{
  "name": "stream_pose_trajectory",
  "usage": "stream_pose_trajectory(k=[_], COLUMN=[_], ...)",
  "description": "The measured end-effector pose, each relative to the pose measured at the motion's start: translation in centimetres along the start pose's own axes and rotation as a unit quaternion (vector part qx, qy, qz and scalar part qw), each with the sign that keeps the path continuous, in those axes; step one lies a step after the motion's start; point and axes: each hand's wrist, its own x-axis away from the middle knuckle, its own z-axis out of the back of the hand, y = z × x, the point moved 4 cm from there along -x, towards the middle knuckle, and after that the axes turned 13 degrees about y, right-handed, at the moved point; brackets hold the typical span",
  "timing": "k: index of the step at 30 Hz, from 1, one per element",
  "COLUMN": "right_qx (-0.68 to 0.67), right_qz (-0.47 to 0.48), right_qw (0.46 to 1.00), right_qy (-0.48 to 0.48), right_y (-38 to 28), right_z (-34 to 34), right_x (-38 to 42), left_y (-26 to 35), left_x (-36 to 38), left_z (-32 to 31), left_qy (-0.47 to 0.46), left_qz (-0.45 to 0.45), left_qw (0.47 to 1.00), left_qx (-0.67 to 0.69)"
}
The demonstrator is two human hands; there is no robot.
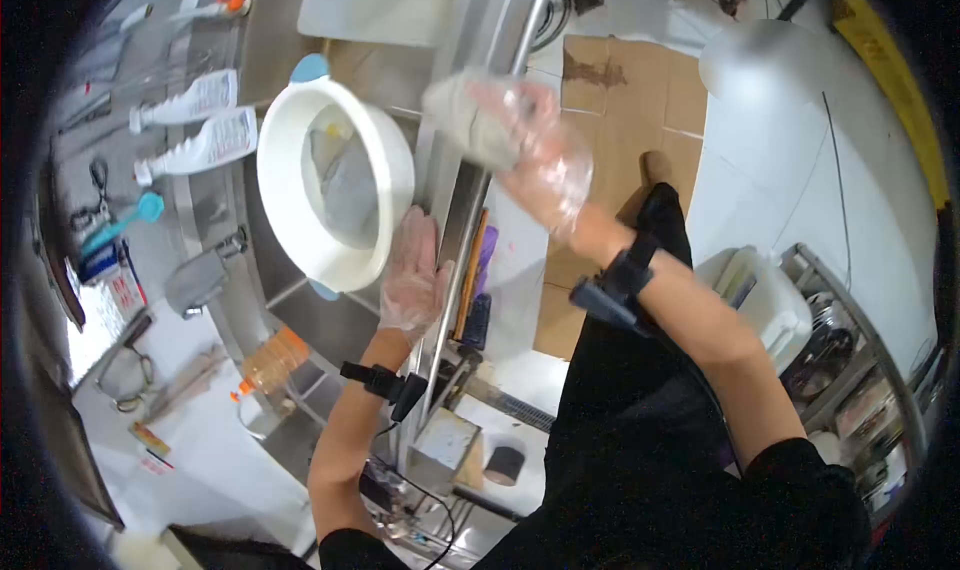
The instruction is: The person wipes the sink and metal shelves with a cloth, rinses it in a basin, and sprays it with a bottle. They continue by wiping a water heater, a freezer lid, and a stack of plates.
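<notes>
A white basin (388, 160) with light-blue handles sits in the metal sink. Inside it lies something grey and limp, like wet cloth (350, 192), with a small yellow spot near it. My left hand (412, 275), in a clear plastic glove, lies against the basin's outer side, fingers stretched out and holding nothing. My right hand (545, 145), gloved the same way, is raised to the right of the sink edge. Its fingers are closed round a pale grey wad that looks like a cloth (475, 125); motion blurs it.
Two white spray bottles (205, 142) lie left of the basin, near a faucet (205, 275). An orange-capped bottle (272, 362) is below. A metal rail (530, 30) runs along the sink's front. Cardboard (630, 100) covers the floor; a white bin (765, 310) stands right.
</notes>
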Motion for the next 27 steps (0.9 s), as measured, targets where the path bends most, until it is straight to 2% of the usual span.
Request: stream_pose_trajectory(k=[1, 3, 4, 6, 7, 9, 13, 14, 15, 17, 18, 19, 21, 23, 25, 27], right_qx=[-0.045, -0.125, -0.126, -0.147, -0.148, -0.089, -0.108, -0.128, -0.130, -0.228, -0.213, -0.213, -0.099, -0.074, -0.071, -0.089], right_qz=[-0.003, -0.184, -0.194, -0.312, -0.320, -0.424, -0.455, -0.525, -0.529, -0.385, -0.420, -0.423, -0.382, -0.426, -0.397, -0.456], right_qw=[0.999, 0.967, 0.966, 0.937, 0.934, 0.895, 0.878, 0.826, 0.824, 0.894, 0.882, 0.881, 0.914, 0.898, 0.911, 0.881], right_qy=[-0.023, -0.121, -0.117, -0.064, -0.060, -0.108, -0.100, -0.158, -0.156, -0.017, -0.011, -0.008, 0.096, 0.076, 0.088, 0.083], right_y=[-0.1, 0.3, 0.9, 3.6, 4.4, 6.5, 6.7, 6.6, 6.4, 5.2, 7.2, 7.9, 9.2, 10.6, 11.7, 11.7], right_z=[-0.2, -0.6, -1.0, -2.1, -2.4, -3.3, -7.5, -8.7, -9.6, -11.0, -15.0, -16.2, -16.1, -15.2, -15.1, -15.2], right_x=[2.0, 6.1, 8.2, 12.9, 14.2, 17.1, 20.5, 20.9, 20.5, 17.8, 20.1, 19.0, 15.9, 13.2, 11.5, 10.6], left_y=[0.0, -0.3, -0.3, -0.8, -0.7, -0.6, -0.4, -0.4, -0.5, -0.6, -0.7, -0.9, -1.0, -0.7, -0.7, -0.4], left_x=[-0.6, -0.6, -0.7, -0.3, -0.4, -0.5, -0.2, -0.2, -0.1, 0.0, 0.0, 0.1, 0.4, 0.2, 0.1, -0.2], left_z=[0.2, -0.6, -0.7, -1.3, -1.5, -1.5, -1.6, -1.6, -1.5, -1.3, -1.3, -1.5, -1.5, -1.3, -1.2, -1.2], left_qy=[0.021, -0.002, 0.017, 0.034, 0.025, 0.013, 0.002, 0.013, 0.024, 0.028, 0.034, 0.031, 0.050, 0.026, 0.020, 0.028], left_qz=[0.017, 0.030, 0.027, 0.029, 0.024, 0.073, 0.101, 0.091, 0.082, 0.057, 0.036, 0.033, -0.008, 0.023, 0.036, 0.024], left_qw=[0.999, 0.998, 0.997, 0.996, 0.996, 0.996, 0.993, 0.994, 0.995, 0.997, 0.998, 0.998, 0.997, 0.997, 0.997, 0.997], left_qx=[0.021, 0.057, 0.065, 0.083, 0.082, 0.054, 0.053, 0.057, 0.060, 0.051, 0.045, 0.045, 0.060, 0.068, 0.069, 0.073])
